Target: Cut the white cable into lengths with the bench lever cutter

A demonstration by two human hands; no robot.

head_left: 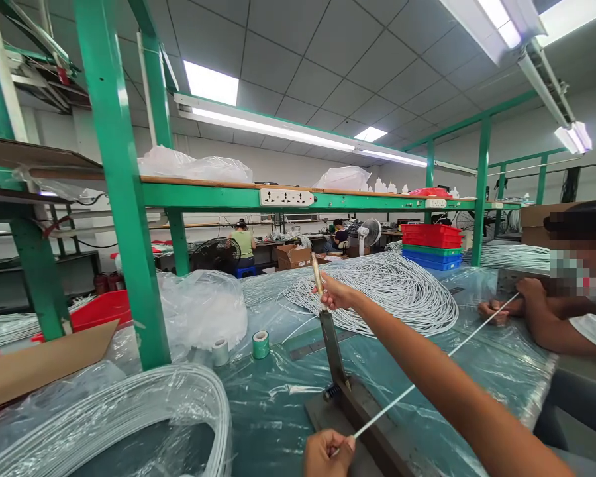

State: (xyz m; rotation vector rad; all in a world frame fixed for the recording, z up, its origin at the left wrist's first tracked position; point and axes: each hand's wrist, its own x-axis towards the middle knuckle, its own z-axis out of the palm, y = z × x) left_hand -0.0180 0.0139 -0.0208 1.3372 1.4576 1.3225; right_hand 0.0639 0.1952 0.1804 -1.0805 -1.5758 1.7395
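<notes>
A thin white cable (402, 395) is pinched in my left hand (329, 453), low in the view beside a metal base. From there it runs taut up to the right, behind my right forearm, to a co-worker's hands (514, 301). My right hand (335, 292) is closed around the brass-coloured handle (317, 273) of a steel lever (332, 348). The lever stands raised, tilted slightly left, from a hinge with a spring on the dark metal base (360, 404). My left hand hides the near part of the base.
A large loose coil of white cable (377, 291) lies behind the lever. Another wrapped coil (218, 411) sits front left, near a green tape roll (261, 344). Red and blue trays (431, 245) stand at the back. A green post (124, 199) rises at left.
</notes>
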